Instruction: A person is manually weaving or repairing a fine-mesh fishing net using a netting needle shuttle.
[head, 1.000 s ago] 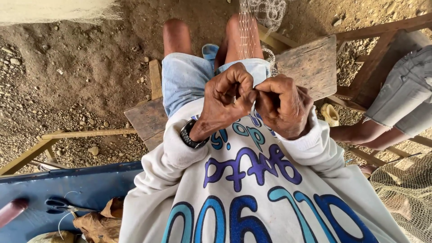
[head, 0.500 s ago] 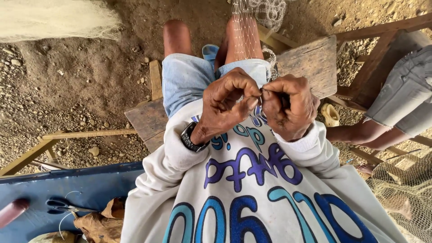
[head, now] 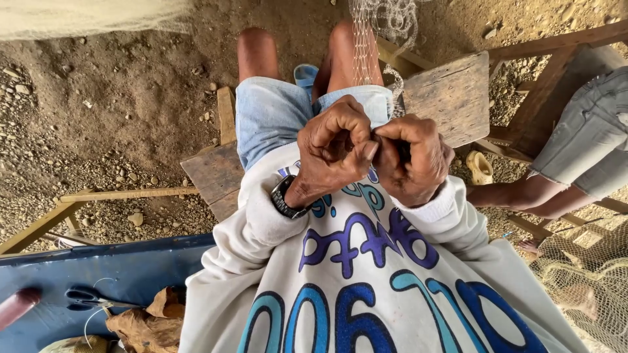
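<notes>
A thin pale fishing net (head: 361, 49) runs down over my right knee to my hands. My left hand (head: 332, 151) and my right hand (head: 412, 160) meet in front of my chest above the light blue shorts (head: 269, 114). Their fingertips pinch the same small piece of net between them. Both hands are curled tight, and the strand they hold is mostly hidden by the fingers. A dark watch (head: 285, 198) sits on my left wrist. I sit on a rough wooden bench (head: 451, 95).
Another person's leg in grey shorts (head: 585, 140) rests at the right on a wooden frame. More net (head: 585, 287) is heaped at the lower right. A blue surface (head: 131, 274) at lower left holds scissors (head: 88, 301) and dry leaves. Gravel ground lies beyond.
My hands have drawn closer together and shifted slightly, with the right hand turning inward. The net strand over my knee has moved a little.
</notes>
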